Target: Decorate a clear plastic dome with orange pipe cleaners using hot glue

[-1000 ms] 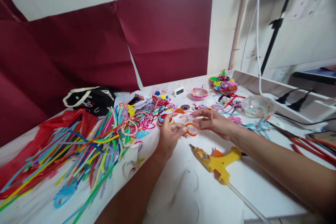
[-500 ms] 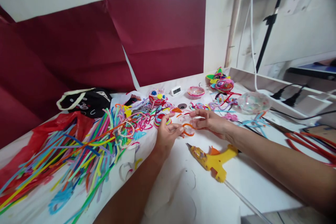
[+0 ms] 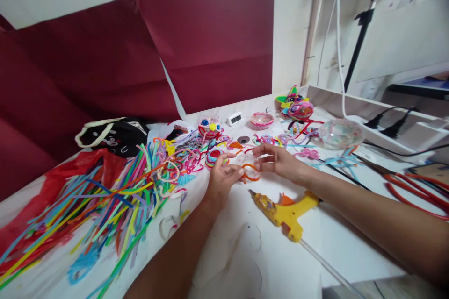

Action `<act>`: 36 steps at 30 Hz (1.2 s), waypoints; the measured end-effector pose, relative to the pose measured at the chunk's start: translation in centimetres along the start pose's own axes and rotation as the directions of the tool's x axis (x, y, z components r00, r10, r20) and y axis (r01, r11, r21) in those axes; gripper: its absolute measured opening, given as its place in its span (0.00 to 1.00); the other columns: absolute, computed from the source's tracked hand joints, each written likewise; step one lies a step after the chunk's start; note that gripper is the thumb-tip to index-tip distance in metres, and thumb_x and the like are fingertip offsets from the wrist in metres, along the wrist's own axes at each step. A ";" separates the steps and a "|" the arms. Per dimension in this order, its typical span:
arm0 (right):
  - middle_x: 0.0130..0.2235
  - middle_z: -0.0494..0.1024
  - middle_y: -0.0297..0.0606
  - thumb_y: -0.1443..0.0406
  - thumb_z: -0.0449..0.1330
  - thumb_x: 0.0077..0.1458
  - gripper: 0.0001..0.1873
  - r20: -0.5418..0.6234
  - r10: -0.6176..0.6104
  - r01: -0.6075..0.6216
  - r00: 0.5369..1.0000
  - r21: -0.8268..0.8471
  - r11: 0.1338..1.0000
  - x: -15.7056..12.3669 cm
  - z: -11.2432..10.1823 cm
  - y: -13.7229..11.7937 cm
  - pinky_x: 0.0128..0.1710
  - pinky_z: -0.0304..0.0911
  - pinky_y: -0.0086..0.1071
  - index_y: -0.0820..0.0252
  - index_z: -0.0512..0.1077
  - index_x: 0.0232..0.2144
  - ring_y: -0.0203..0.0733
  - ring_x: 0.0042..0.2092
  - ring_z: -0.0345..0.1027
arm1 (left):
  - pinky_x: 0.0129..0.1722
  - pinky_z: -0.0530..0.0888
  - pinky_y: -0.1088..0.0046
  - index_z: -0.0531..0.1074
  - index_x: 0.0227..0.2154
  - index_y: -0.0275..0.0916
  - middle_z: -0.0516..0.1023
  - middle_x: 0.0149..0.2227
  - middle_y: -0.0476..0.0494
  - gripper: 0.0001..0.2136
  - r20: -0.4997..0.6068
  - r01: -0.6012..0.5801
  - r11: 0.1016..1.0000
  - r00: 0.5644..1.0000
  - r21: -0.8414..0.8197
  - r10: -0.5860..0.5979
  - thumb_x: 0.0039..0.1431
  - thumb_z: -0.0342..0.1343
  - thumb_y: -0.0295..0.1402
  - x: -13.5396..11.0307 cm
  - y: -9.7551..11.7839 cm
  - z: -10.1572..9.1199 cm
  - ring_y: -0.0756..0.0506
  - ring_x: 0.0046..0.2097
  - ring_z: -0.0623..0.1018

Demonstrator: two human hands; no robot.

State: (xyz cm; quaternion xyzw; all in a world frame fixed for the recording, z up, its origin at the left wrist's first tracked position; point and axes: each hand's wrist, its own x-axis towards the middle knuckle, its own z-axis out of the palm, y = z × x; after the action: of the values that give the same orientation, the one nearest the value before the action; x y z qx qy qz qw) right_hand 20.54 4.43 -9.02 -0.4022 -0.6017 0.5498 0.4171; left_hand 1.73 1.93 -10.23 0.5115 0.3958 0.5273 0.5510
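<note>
An orange pipe cleaner is bent into a ring in the middle of the view, above the white table. My left hand pinches its left side between thumb and fingers. At the ring's right side, the curled fingers of my right hand close on it; their tips are partly hidden. Something clear shows faintly within and behind the ring, too blurred to name. Just in front lies a yellow hot glue gun, nozzle pointing left, a glue stick trailing from its back. A striped, coiled pipe-cleaner piece sits behind my left hand.
Loose pipe cleaners spread across the left, beside a black bag. Decorated balls, a pink-rimmed clear bowl, a clear dome and a small digital clock stand behind. Orange-handled scissors lie right.
Both hands stay at the orange ring with almost no movement; the right fingers have shifted slightly. The camera view has moved a little.
</note>
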 end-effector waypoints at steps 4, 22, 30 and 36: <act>0.43 0.69 0.36 0.67 0.66 0.39 0.20 0.010 -0.007 0.008 1.000 -0.037 0.999 0.1 -0.1 0.5 0.37 0.67 0.33 0.57 0.67 0.38 0.37 0.38 0.68 | 0.30 0.73 0.76 0.67 0.35 0.37 0.74 0.26 0.51 0.15 0.005 0.033 0.999 0.999 0.019 -0.033 0.44 0.64 0.30 0.1 -0.2 -0.2 0.53 0.25 0.74; 0.41 0.69 0.35 0.66 0.63 0.41 0.19 -0.014 0.002 -0.002 1.000 -0.047 0.999 -0.2 0.2 0.5 0.33 0.64 0.29 0.57 0.66 0.38 0.37 0.36 0.68 | 0.30 0.73 0.76 0.79 0.34 0.35 0.79 0.29 0.45 0.11 -0.035 0.022 0.984 0.999 0.178 -0.016 0.45 0.63 0.31 0.0 0.0 0.0 0.52 0.26 0.75; 0.39 0.70 0.33 0.67 0.65 0.35 0.20 -0.045 0.071 -0.068 0.996 0.063 0.996 -0.4 0.5 0.1 0.33 0.65 0.30 0.57 0.67 0.35 0.36 0.34 0.67 | 0.30 0.73 0.76 0.79 0.33 0.35 0.79 0.28 0.45 0.11 -0.039 0.017 0.982 0.999 0.187 -0.010 0.44 0.64 0.31 0.0 0.0 0.2 0.52 0.25 0.75; 0.39 0.69 0.33 0.68 0.65 0.34 0.20 -0.041 0.075 -0.072 0.996 0.076 0.995 -0.3 0.4 0.3 0.31 0.64 0.29 0.57 0.66 0.34 0.34 0.32 0.67 | 0.30 0.73 0.76 0.79 0.34 0.35 0.79 0.27 0.46 0.11 -0.023 0.033 0.983 0.999 0.182 -0.029 0.45 0.63 0.31 0.1 -0.3 0.0 0.52 0.25 0.74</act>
State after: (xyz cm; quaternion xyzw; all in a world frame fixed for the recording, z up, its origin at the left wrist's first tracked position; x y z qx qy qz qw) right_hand 20.27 4.05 -9.38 -0.4203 -0.5564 0.5776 0.4245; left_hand 1.78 2.05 -10.52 0.5482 0.4561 0.4853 0.5058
